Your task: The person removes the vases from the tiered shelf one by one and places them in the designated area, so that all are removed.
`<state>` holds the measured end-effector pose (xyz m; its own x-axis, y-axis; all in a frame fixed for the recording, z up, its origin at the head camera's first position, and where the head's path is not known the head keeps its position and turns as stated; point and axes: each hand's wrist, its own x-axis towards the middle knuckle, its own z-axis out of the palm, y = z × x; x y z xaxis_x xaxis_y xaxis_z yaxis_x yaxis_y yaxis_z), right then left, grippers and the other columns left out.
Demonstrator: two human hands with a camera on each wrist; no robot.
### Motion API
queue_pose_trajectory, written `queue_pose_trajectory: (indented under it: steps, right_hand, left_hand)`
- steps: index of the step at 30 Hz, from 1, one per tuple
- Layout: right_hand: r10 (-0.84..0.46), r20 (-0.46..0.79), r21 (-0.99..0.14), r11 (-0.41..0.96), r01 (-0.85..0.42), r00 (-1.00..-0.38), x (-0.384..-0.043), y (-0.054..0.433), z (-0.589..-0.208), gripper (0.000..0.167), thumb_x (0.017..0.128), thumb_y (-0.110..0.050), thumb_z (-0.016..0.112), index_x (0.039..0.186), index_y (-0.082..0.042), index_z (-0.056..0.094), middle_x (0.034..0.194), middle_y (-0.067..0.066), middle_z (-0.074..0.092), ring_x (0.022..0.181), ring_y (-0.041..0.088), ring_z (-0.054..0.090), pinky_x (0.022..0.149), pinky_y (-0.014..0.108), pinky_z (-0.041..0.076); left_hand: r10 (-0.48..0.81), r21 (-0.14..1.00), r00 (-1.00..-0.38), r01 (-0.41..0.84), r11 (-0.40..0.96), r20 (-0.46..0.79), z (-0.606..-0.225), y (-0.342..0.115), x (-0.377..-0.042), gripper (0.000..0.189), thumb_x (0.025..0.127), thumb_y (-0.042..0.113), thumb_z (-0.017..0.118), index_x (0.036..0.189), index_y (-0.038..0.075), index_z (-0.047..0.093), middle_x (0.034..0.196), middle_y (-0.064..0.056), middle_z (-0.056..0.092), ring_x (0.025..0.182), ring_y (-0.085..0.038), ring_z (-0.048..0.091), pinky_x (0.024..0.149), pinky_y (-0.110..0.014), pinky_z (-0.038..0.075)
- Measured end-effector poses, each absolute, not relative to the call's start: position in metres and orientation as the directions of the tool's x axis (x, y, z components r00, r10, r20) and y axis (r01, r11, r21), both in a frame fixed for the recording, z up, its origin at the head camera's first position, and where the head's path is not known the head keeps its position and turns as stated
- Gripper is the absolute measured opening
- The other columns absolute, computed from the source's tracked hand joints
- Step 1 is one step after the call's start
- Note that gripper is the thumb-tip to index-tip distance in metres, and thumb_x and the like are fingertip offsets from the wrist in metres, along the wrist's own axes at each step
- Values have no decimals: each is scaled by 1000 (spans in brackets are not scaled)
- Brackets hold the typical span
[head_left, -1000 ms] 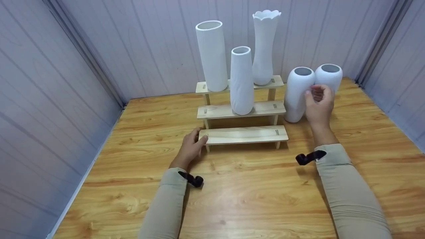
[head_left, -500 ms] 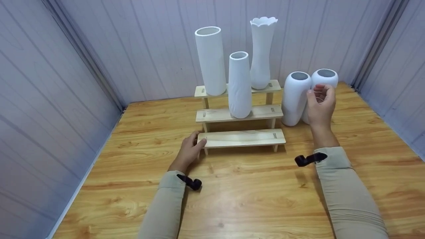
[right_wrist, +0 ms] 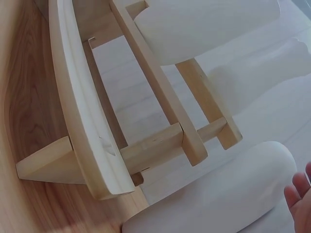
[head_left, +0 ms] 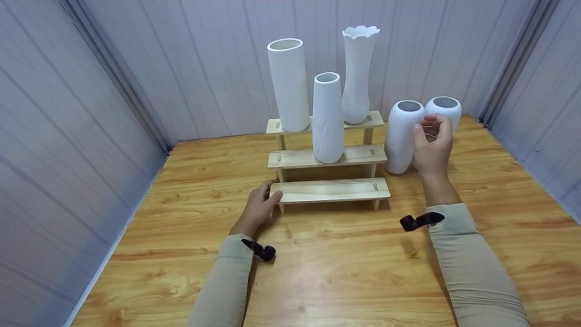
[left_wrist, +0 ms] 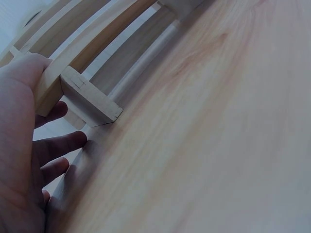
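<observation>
My left hand [head_left: 259, 204] grips the left end of the bottom shelf of a three-tier wooden display stand [head_left: 331, 190]. Its thumb lies on top, while the index finger is under the shelf edge in the left wrist view. My right hand [head_left: 433, 143], fingers loosely curved, is beside a smooth white vase [head_left: 401, 141] standing on the table right of the stand. The thumb overlaps that vase's side in the head view. In the right wrist view, fingertips [right_wrist: 292, 196] show near the vase's upper end. Behind the hand, a second matching vase [head_left: 449, 112] is partly hidden.
A tall ribbed cylindrical vase [head_left: 288, 86] and a scalloped-rim vase [head_left: 358, 77] stand on the top shelf. A tapered, carved vase [head_left: 328, 118] occupies the middle shelf. The wood-grain table [head_left: 317, 272] is bounded by panelled walls [head_left: 209, 68] behind and at both sides.
The head view has shifted slightly, so the scene sits lower. My right hand has drifted a little left toward the nearer smooth vase. The left hand keeps its hold on the stand.
</observation>
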<state>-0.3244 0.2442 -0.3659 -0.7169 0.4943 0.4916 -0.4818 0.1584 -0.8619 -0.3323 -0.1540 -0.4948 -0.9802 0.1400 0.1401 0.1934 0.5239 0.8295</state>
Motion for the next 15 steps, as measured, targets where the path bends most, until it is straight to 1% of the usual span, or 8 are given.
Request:
queue_pose_trajectory:
  steps: [2, 6, 11, 13, 15]
  right_hand:
    - [491, 496, -858, 147, -492, -717, -324, 243, -366, 23, 95, -2, 57, 117, 6, 55, 102, 4, 56, 93, 12, 55, 84, 26, 44]
    - [469, 516, -843, 128, -523, -717, -322, 238, -365, 27, 94, 1, 57, 118, 11, 53, 101, 6, 56, 91, 14, 55, 84, 27, 44]
    - [427, 518, -847, 136, -514, -741, -319, 233, -365, 29, 95, 2, 57, 121, 14, 51, 103, 8, 56, 91, 15, 55, 84, 28, 44]
    - [414, 518, -848, 138, -511, -748, -318, 232, -365, 29, 95, 2, 57, 121, 14, 50, 103, 9, 56, 91, 15, 55, 84, 28, 44]
    - [403, 518, -850, 146, -505, -755, -317, 230, -365, 29, 96, 1, 56, 121, 13, 50, 103, 9, 56, 92, 15, 55, 84, 27, 44]
  left_hand:
    - [143, 833, -981, 190, 520, 134, -495, -154, -332, 54, 103, 34, 57, 147, 5, 48, 143, -21, 53, 132, -32, 50, 111, -49, 38]
    - [140, 837, -982, 180, 517, 125, -495, -154, -331, 57, 103, 34, 57, 149, 3, 44, 147, -24, 48, 136, -34, 46, 112, -50, 36]
    - [144, 832, -977, 207, 515, 154, -495, -154, -333, 49, 102, 31, 58, 144, 5, 51, 133, -20, 59, 119, -29, 55, 106, -47, 41]
    - [146, 831, -976, 212, 514, 159, -495, -154, -333, 48, 103, 31, 58, 143, 6, 52, 132, -19, 60, 118, -29, 56, 105, -46, 42]
    - [140, 832, -978, 204, 516, 153, -495, -154, -333, 49, 102, 32, 59, 144, 7, 52, 136, -20, 58, 124, -29, 54, 107, -47, 41]
